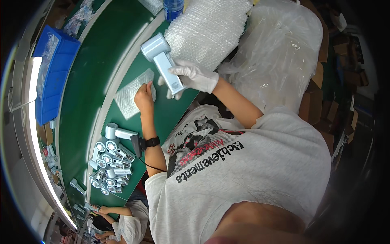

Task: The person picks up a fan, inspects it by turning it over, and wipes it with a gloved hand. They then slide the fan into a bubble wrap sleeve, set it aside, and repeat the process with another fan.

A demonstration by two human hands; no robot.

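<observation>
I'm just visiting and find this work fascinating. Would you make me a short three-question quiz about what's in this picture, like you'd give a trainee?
1. Which hand wears the white glove?
2. True or false: the bare left hand touches a small piece of bubble wrap.
3. Where does the pile of pale blue gadgets lie?
A) inside the blue bin
B) on the green table
C) on the person's lap

Key:
1. The right hand, which also holds a single pale blue gadget.
2. True.
3. B.
</observation>
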